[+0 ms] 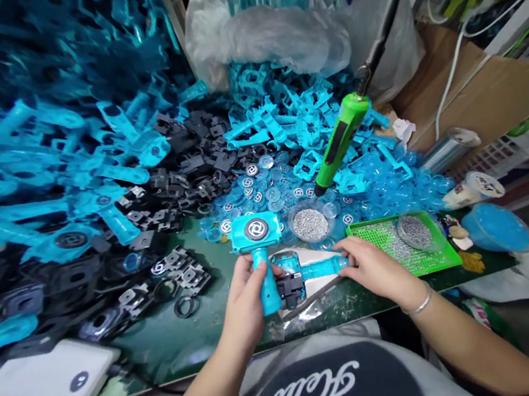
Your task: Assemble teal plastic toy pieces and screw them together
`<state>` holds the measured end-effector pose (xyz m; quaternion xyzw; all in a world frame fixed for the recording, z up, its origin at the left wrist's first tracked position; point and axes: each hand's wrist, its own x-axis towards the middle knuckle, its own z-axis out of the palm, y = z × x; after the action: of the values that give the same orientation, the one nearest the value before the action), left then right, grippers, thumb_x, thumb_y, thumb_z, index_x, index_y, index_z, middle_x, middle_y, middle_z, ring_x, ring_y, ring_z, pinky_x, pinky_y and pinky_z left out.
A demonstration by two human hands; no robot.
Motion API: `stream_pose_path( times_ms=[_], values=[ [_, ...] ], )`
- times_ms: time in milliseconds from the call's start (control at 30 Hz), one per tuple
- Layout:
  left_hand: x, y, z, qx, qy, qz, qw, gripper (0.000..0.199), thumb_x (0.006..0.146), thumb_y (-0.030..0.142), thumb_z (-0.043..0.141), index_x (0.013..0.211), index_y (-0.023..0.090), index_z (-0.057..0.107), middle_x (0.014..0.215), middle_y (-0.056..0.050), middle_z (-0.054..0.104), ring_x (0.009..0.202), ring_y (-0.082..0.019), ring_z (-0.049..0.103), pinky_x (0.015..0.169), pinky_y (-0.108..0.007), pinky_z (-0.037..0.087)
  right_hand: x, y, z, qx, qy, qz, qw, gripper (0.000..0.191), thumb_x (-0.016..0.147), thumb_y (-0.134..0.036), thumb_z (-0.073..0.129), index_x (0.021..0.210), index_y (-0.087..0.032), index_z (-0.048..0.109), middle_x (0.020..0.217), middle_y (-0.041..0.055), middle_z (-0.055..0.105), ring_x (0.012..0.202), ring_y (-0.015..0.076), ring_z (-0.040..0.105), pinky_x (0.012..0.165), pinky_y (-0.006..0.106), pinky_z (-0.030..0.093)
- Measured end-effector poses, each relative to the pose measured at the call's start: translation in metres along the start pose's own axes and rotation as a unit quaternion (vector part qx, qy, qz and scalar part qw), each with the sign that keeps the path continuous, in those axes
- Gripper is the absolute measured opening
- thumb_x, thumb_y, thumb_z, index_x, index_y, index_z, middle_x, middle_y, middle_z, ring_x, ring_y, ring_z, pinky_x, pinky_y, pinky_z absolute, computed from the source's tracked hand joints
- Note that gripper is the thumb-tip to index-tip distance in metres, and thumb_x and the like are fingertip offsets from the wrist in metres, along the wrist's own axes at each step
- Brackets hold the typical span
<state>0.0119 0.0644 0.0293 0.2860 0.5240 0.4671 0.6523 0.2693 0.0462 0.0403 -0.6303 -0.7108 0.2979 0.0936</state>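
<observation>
As the head view shows, the left hand point(245, 302) has its grip clamped around the handle of a turquoise plastic toy gun point(259, 253), and the right hand point(375, 267) is clamped on its barrel point(329, 267) above the worktop point(168, 349). Just right of the toy gun lies a green perforated tray point(437, 257) of silver glitter, and beyond it a green soldering iron point(341, 141) rests on loose turquoise plastic parts point(293, 125).

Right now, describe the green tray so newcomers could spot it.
On the green bench, just past the right hand, lies a bright green grid tray. Silver grains lie on it, and a round dish sits on it; nothing else nearby is a green grid.
</observation>
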Motion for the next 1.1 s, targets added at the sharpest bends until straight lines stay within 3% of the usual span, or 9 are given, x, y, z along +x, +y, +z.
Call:
stream_pose_path(
  times_ms=[167, 300, 367, 500, 633, 700, 867, 1000, 1100],
  values=[
    [-0.006, -0.010, -0.004, 0.018, -0.019, 0.017, 1.000, 0.045, 0.076, 0.060, 0.076, 0.094, 0.022, 0.059, 0.076, 0.000, 0.070, 0.069, -0.020, 0.067, 0.057, -0.026, 0.052, -0.007, 0.009, 0.003, 0.013, 0.008, -0.040, 0.999, 0.022, 0.094, -0.013, 0.063, 0.112, -0.019, 0.073, 0.106, 0.0075, 0.065, 0.098, 0.0210, 0.067, 0.091, 0.036, 0.055],
    [-0.008, -0.016, -0.004, 0.029, -0.020, 0.061, 0.997, 0.043, 0.082, 0.063, 0.071, 0.091, 0.021, 0.064, 0.079, -0.003, 0.073, 0.074, -0.021, 0.070, 0.065, -0.029, 0.056, -0.011, 0.005, -0.002, -0.063, 0.029, -0.052, 0.996, 0.020, 0.094, -0.013, 0.061, 0.107, -0.019, 0.075, 0.101, 0.0096, 0.066, 0.099, 0.0268, 0.066, 0.092, 0.046, 0.055],
    [-0.010, -0.017, 0.005, 0.014, -0.004, 0.097, 0.995, 0.045, 0.080, 0.064, 0.073, 0.092, 0.021, 0.066, 0.079, -0.004, 0.075, 0.075, -0.023, 0.071, 0.068, -0.033, 0.058, -0.010, -0.009, -0.004, -0.042, 0.052, -0.072, 0.995, 0.019, 0.092, -0.018, 0.067, 0.110, -0.020, 0.074, 0.106, 0.0100, 0.067, 0.103, 0.0279, 0.066, 0.095, 0.048, 0.055],
    [-0.013, -0.007, 0.032, 0.006, 0.000, 0.172, 0.985, 0.037, 0.076, 0.052, 0.081, 0.094, 0.021, 0.072, 0.090, -0.009, 0.079, 0.089, -0.029, 0.075, 0.085, -0.044, 0.061, 0.001, -0.056, 0.004, 0.128, 0.122, -0.135, 0.975, 0.045, 0.083, -0.034, 0.081, 0.123, -0.023, 0.065, 0.117, 0.0092, 0.070, 0.106, 0.0247, 0.069, 0.094, 0.041, 0.058],
    [-0.007, 0.009, 0.027, 0.092, -0.020, 0.211, 0.973, 0.026, 0.071, 0.036, 0.083, 0.091, 0.020, 0.077, 0.096, -0.010, 0.080, 0.095, -0.032, 0.074, 0.091, -0.046, 0.059, 0.016, -0.073, 0.010, 0.161, 0.215, -0.173, 0.948, 0.029, 0.090, -0.027, 0.071, 0.119, -0.025, 0.069, 0.116, 0.0087, 0.074, 0.109, 0.0242, 0.070, 0.098, 0.042, 0.057],
    [-0.002, 0.011, 0.007, 0.140, -0.018, 0.205, 0.969, 0.025, 0.071, 0.034, 0.081, 0.091, 0.020, 0.077, 0.096, -0.010, 0.080, 0.094, -0.031, 0.073, 0.091, -0.046, 0.058, 0.019, -0.061, 0.005, 0.148, 0.186, -0.182, 0.954, 0.029, 0.091, -0.025, 0.070, 0.120, -0.026, 0.072, 0.118, 0.0079, 0.074, 0.112, 0.0242, 0.068, 0.101, 0.043, 0.056],
    [0.003, -0.006, -0.041, 0.135, 0.076, 0.159, 0.975, 0.028, 0.077, 0.038, 0.075, 0.097, 0.019, 0.074, 0.104, -0.011, 0.078, 0.101, -0.027, 0.071, 0.096, -0.042, 0.053, 0.012, -0.016, 0.003, 0.110, 0.065, -0.146, 0.981, 0.029, 0.089, -0.019, 0.071, 0.117, -0.028, 0.076, 0.118, 0.0070, 0.073, 0.112, 0.0242, 0.067, 0.101, 0.044, 0.055],
    [0.002, -0.025, -0.038, 0.109, 0.041, 0.109, 0.987, 0.031, 0.076, 0.041, 0.076, 0.097, 0.018, 0.071, 0.100, -0.011, 0.077, 0.095, -0.025, 0.072, 0.085, -0.038, 0.056, 0.008, -0.007, 0.024, 0.081, 0.056, -0.129, 0.987, 0.027, 0.091, -0.018, 0.067, 0.116, -0.026, 0.076, 0.117, 0.0082, 0.070, 0.111, 0.0248, 0.067, 0.099, 0.044, 0.055],
    [0.001, -0.034, -0.025, 0.141, 0.027, 0.120, 0.982, 0.035, 0.077, 0.040, 0.074, 0.103, 0.018, 0.070, 0.105, -0.012, 0.075, 0.097, -0.026, 0.070, 0.083, -0.038, 0.054, 0.007, -0.008, 0.032, 0.040, 0.052, -0.130, 0.989, 0.028, 0.093, -0.019, 0.066, 0.118, -0.028, 0.075, 0.115, 0.0078, 0.070, 0.111, 0.0262, 0.065, 0.099, 0.045, 0.056]
  ],
)
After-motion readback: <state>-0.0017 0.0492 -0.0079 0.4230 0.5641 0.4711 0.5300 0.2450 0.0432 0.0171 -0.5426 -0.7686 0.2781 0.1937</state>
